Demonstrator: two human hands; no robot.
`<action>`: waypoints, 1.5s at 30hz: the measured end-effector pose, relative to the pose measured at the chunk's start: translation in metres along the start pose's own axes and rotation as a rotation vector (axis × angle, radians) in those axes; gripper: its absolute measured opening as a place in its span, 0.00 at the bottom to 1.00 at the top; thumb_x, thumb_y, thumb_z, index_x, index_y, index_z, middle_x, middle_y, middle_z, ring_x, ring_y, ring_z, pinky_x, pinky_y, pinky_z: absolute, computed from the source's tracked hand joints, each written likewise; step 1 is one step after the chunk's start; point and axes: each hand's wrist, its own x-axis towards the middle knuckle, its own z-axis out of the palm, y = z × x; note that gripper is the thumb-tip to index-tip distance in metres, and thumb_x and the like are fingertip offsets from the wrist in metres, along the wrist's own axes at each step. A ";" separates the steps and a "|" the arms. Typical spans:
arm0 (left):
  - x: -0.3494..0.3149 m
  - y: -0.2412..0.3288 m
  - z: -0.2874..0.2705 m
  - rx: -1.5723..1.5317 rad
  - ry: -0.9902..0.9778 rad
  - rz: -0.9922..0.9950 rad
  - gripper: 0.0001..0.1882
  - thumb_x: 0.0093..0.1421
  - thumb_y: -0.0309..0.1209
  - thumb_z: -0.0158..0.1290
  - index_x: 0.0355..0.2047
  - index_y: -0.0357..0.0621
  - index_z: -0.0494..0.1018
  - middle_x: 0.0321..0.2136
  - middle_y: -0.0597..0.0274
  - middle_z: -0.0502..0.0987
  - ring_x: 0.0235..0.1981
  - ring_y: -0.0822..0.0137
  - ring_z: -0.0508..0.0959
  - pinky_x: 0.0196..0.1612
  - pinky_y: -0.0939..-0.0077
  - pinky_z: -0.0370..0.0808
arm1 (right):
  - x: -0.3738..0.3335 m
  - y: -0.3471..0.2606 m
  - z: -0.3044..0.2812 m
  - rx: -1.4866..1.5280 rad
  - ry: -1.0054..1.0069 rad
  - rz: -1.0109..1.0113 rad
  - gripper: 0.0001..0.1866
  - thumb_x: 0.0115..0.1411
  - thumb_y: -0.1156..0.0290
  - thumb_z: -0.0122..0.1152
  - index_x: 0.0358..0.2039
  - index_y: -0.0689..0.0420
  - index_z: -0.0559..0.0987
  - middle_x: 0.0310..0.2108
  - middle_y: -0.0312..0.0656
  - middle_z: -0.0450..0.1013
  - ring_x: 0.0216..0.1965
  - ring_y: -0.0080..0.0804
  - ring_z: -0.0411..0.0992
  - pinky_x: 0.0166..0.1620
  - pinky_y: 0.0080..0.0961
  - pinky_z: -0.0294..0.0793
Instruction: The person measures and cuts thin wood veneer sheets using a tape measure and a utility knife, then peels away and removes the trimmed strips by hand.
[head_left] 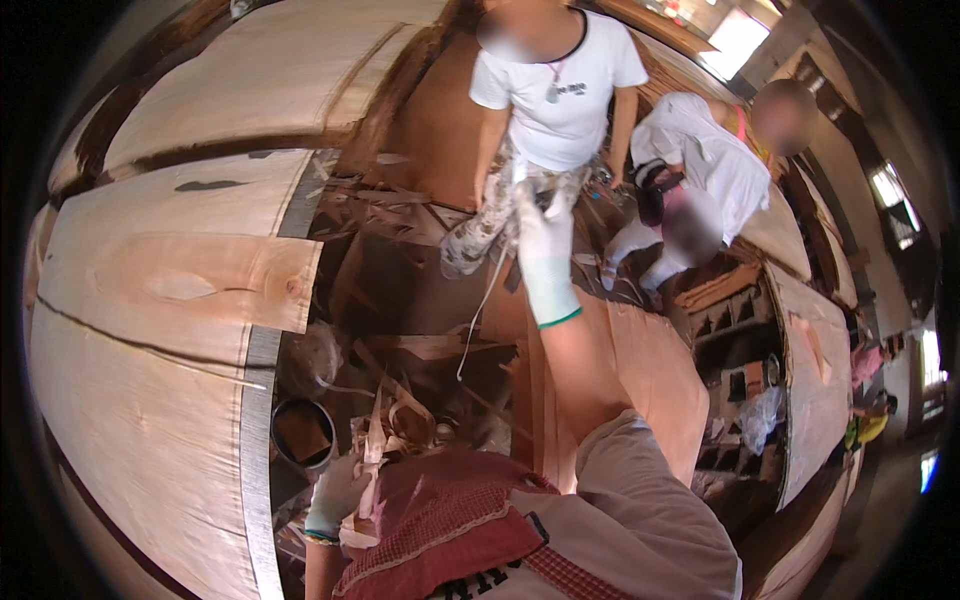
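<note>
My right arm stretches forward, and my right hand (545,225), in a white glove with a green cuff, is blurred in front of a standing person's patterned trousers. Whether its fingers are apart or closed is unclear. A thin pale strip (479,322) hangs near that hand; what holds it cannot be made out. Low at my left side, my left hand (340,492), also gloved, is beside torn wood veneer scraps (372,450); its fingers do not show clearly. Just beyond it sits a round dark-rimmed container (303,434). My red checked apron (440,520) covers my front.
At left, large pale veneer sheets (150,300) lie along a metal edge (258,440), with a knotted veneer piece (215,280) overhanging it. Facing me stands a person in a white shirt (560,90); another bends at right (700,150). A brown board (650,370) leans beside shelving with a plastic bag (762,415).
</note>
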 end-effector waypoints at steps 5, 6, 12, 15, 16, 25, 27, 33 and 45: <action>-0.013 0.004 0.021 -0.006 0.110 0.024 0.22 0.57 0.37 0.52 0.47 0.34 0.71 0.42 0.40 0.76 0.46 0.41 0.75 0.48 0.56 0.72 | -0.003 0.011 0.006 0.020 -0.009 -0.068 0.08 0.65 0.67 0.58 0.35 0.56 0.70 0.19 0.31 0.65 0.14 0.15 0.62 0.15 0.14 0.58; -0.012 -0.002 0.026 -0.022 0.042 -0.001 0.22 0.57 0.38 0.52 0.48 0.34 0.71 0.43 0.39 0.76 0.47 0.42 0.75 0.49 0.57 0.72 | -0.018 0.019 0.008 0.023 -0.052 -0.061 0.07 0.64 0.68 0.58 0.34 0.56 0.70 0.20 0.31 0.66 0.15 0.15 0.63 0.16 0.15 0.58; -0.022 0.020 0.017 0.016 0.072 0.150 0.22 0.59 0.38 0.52 0.48 0.34 0.71 0.42 0.39 0.76 0.45 0.42 0.75 0.48 0.56 0.72 | -0.111 0.080 -0.007 -0.029 -0.223 0.191 0.04 0.66 0.70 0.55 0.35 0.55 0.71 0.25 0.33 0.74 0.17 0.11 0.62 0.19 0.13 0.63; -0.034 0.011 0.014 0.024 0.116 0.262 0.22 0.59 0.38 0.52 0.48 0.34 0.70 0.42 0.39 0.75 0.46 0.41 0.74 0.48 0.56 0.72 | -0.157 0.093 -0.009 -0.093 -0.265 0.204 0.02 0.65 0.73 0.56 0.37 0.56 0.72 0.27 0.36 0.75 0.21 0.15 0.68 0.20 0.13 0.65; -0.044 0.012 0.009 -0.040 0.100 0.229 0.22 0.59 0.36 0.53 0.50 0.34 0.69 0.43 0.39 0.75 0.46 0.41 0.73 0.48 0.56 0.72 | -0.181 0.080 -0.002 -0.232 -0.327 0.231 0.02 0.65 0.73 0.56 0.36 0.55 0.72 0.26 0.34 0.75 0.23 0.13 0.69 0.21 0.13 0.65; -0.245 -0.055 0.021 -0.271 0.286 0.032 0.20 0.61 0.30 0.52 0.51 0.32 0.69 0.43 0.38 0.76 0.46 0.47 0.77 0.47 0.62 0.72 | -0.450 0.071 0.074 -0.354 -1.027 0.187 0.06 0.66 0.68 0.53 0.37 0.56 0.74 0.24 0.36 0.75 0.21 0.20 0.67 0.23 0.24 0.65; -0.291 -0.100 0.037 -0.177 0.324 0.127 0.20 0.61 0.29 0.50 0.51 0.31 0.69 0.41 0.41 0.77 0.41 0.52 0.78 0.45 0.65 0.73 | -0.489 0.055 0.082 -0.291 -1.046 0.144 0.06 0.66 0.69 0.52 0.36 0.58 0.73 0.24 0.35 0.74 0.21 0.21 0.68 0.24 0.24 0.65; -0.392 -0.154 0.054 -0.356 0.312 -0.225 0.18 0.61 0.30 0.50 0.48 0.31 0.71 0.40 0.46 0.79 0.41 0.59 0.79 0.44 0.68 0.73 | -0.559 0.014 0.083 -0.276 -0.981 0.203 0.05 0.65 0.70 0.55 0.34 0.58 0.71 0.22 0.35 0.72 0.23 0.22 0.67 0.30 0.23 0.65; -0.457 -0.127 -0.023 -1.084 0.538 0.087 0.27 0.63 0.29 0.54 0.60 0.33 0.62 0.54 0.57 0.70 0.54 0.66 0.70 0.58 0.72 0.66 | -0.672 0.022 0.155 -0.230 -1.182 0.240 0.12 0.66 0.62 0.55 0.37 0.57 0.79 0.20 0.31 0.74 0.14 0.16 0.64 0.17 0.17 0.63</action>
